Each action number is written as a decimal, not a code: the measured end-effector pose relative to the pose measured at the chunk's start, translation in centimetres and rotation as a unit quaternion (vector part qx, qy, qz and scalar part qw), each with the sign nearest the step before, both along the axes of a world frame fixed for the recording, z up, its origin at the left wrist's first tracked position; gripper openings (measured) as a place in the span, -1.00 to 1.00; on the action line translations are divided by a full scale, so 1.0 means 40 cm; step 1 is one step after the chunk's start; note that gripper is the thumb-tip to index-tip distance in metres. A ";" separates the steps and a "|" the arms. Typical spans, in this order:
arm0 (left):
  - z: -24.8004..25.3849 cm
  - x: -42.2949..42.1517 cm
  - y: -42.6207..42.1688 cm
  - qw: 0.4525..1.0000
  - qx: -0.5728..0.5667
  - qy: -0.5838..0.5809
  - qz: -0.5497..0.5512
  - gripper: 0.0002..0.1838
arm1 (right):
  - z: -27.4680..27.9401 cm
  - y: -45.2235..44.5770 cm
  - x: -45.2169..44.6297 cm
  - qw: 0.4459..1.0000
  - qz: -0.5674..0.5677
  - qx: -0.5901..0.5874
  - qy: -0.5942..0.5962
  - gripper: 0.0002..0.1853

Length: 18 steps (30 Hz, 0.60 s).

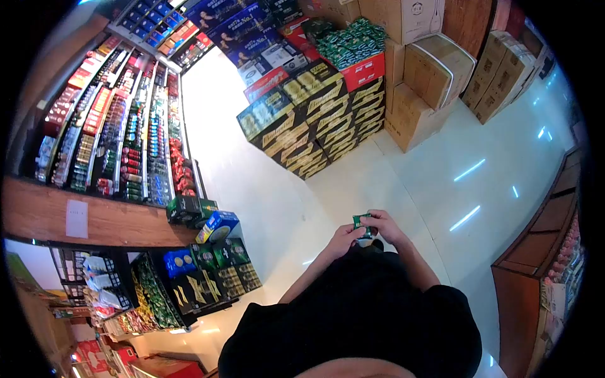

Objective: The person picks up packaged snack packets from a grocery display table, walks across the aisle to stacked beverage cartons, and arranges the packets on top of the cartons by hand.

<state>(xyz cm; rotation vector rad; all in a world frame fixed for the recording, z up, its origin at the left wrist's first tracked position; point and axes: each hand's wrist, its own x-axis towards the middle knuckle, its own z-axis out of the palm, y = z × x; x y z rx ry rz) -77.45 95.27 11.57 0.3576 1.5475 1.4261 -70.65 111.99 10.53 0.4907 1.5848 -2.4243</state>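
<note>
Green packet (357,222) is just below and right of frame center, held up in front of the body, over the floor (277,201). Done: it's in hand, gripped from both sides. Left: not set down yet; can't tell if it's sealed or torn, too small. My read: mid-handling.

Left hand (346,240) pinches its left/lower side, thumb laid across the front. Right hand (382,225) has the upper right, fingers curled in. Neither is free; hands nearly touching.

Forearms converge from lower left and lower right, elbows bent, over the black shirt (353,309) at bottom center.

Farther out: red carton (364,72) of similar green packs (353,43) on stacked cases (309,129), upper center. Stocked shelves (120,126) upper left.
</note>
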 end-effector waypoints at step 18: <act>-0.097 -0.572 0.674 0.981 0.019 0.170 -0.087 -0.64 | -0.070 0.601 -0.490 0.972 -0.230 0.008 -0.041 -0.92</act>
